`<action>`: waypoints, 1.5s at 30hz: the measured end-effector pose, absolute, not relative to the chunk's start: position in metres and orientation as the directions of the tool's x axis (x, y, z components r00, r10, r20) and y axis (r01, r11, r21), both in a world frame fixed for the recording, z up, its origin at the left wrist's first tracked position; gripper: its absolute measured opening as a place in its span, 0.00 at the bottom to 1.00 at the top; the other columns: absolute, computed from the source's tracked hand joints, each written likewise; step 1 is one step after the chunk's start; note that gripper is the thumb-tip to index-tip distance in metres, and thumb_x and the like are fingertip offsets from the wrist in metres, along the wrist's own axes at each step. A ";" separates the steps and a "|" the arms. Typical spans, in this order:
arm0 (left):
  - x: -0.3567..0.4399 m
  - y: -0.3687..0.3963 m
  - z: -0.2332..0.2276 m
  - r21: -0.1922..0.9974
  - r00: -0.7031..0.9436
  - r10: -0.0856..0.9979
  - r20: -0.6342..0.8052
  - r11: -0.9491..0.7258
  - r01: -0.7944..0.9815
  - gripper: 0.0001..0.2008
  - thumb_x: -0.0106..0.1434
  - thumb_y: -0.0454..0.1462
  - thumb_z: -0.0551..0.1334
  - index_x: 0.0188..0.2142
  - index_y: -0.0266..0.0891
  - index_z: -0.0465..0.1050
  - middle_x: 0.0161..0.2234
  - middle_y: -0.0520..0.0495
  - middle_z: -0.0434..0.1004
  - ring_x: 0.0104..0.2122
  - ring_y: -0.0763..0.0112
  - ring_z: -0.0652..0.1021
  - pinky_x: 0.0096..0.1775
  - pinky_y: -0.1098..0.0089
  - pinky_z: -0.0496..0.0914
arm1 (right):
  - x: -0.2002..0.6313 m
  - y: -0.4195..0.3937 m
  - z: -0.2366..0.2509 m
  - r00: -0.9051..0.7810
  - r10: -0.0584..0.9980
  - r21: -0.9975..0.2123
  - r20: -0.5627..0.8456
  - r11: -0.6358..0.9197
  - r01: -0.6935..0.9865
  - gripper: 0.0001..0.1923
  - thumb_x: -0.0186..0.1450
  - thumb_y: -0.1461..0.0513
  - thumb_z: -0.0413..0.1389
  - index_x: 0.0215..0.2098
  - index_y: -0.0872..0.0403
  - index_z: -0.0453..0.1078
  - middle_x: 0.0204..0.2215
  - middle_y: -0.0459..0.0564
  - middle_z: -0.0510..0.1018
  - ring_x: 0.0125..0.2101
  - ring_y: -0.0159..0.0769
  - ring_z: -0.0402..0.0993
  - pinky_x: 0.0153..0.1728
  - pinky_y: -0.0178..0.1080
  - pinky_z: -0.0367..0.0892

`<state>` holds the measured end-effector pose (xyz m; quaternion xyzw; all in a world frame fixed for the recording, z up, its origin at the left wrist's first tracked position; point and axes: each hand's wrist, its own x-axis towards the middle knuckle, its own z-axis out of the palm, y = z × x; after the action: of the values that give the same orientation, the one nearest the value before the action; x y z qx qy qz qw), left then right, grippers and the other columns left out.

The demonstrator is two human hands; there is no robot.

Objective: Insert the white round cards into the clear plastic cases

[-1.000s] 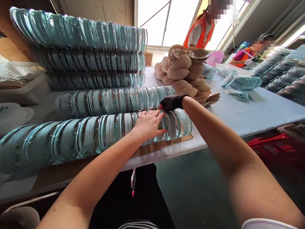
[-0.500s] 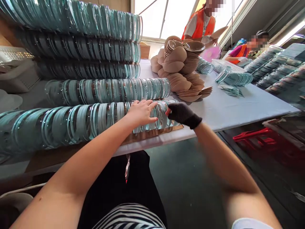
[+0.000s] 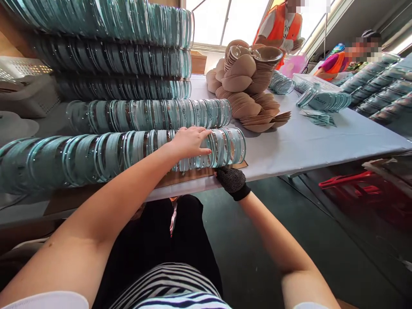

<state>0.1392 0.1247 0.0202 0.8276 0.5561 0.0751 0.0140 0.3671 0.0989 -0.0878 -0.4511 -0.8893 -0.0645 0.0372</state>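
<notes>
My bare left hand [image 3: 190, 143] lies with spread fingers on top of the front row of round, teal-edged clear glass pieces [image 3: 93, 156], close to its right end. The pieces stand on edge, pressed together in a long line. My right hand [image 3: 230, 180], in a black dotted glove, is low at the table's front edge, just below the end of that row. Its fingertips are hidden beside a brown cardboard sheet [image 3: 206, 173] under the row, so whether they hold anything is unclear. A second row [image 3: 154, 115] of similar pieces runs behind the first.
Stacked racks of glass pieces [image 3: 128, 25] rise at the back left. Brown shallow cardboard-coloured pieces [image 3: 240, 77] are heaped mid-table. Two people in orange vests [image 3: 279, 25] are across the white table [image 3: 309, 143]. A red crate [image 3: 347, 182] stands below at right.
My right hand has moved from the row's right end down and toward me, to the table's front edge. My left hand stays on the row. The view has shifted slightly.
</notes>
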 end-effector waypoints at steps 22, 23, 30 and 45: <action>0.202 0.149 0.001 0.092 0.420 0.853 0.308 -0.466 0.880 0.38 0.63 0.55 0.57 0.65 0.35 0.57 0.64 0.38 0.61 0.59 0.53 0.65 0.60 0.51 0.56 | 0.309 0.305 0.059 -0.524 0.704 0.127 -0.481 0.647 0.752 0.21 0.55 0.68 0.56 0.47 0.56 0.78 0.35 0.47 0.83 0.33 0.33 0.76 0.35 0.30 0.67; 0.202 0.149 0.001 0.094 0.414 0.856 0.308 -0.461 0.882 0.38 0.63 0.55 0.57 0.65 0.35 0.57 0.64 0.38 0.61 0.59 0.53 0.65 0.60 0.51 0.56 | 0.309 0.304 0.060 -0.531 0.697 0.124 -0.482 0.654 0.746 0.20 0.55 0.68 0.56 0.46 0.56 0.78 0.34 0.47 0.83 0.32 0.32 0.76 0.34 0.30 0.66; 0.205 0.150 0.001 0.133 0.408 0.865 0.292 -0.459 0.879 0.39 0.62 0.55 0.57 0.65 0.34 0.57 0.64 0.37 0.61 0.59 0.53 0.65 0.61 0.49 0.55 | 0.342 0.282 0.064 -0.696 0.699 0.077 -0.160 0.712 0.698 0.11 0.56 0.66 0.56 0.35 0.59 0.79 0.30 0.51 0.82 0.31 0.34 0.75 0.32 0.32 0.62; 0.203 0.145 0.003 0.159 0.406 0.875 0.262 -0.455 0.876 0.39 0.62 0.55 0.58 0.65 0.36 0.55 0.64 0.38 0.61 0.60 0.55 0.66 0.62 0.50 0.53 | 0.428 0.130 -0.103 -0.406 0.750 -0.280 0.523 0.601 0.749 0.08 0.60 0.66 0.50 0.29 0.53 0.71 0.30 0.51 0.78 0.32 0.35 0.76 0.36 0.34 0.69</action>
<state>0.2029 0.1455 0.0032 0.8386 0.5222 0.1550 -0.0016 0.4283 0.1304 -0.1026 -0.4467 -0.8385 0.0007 0.3121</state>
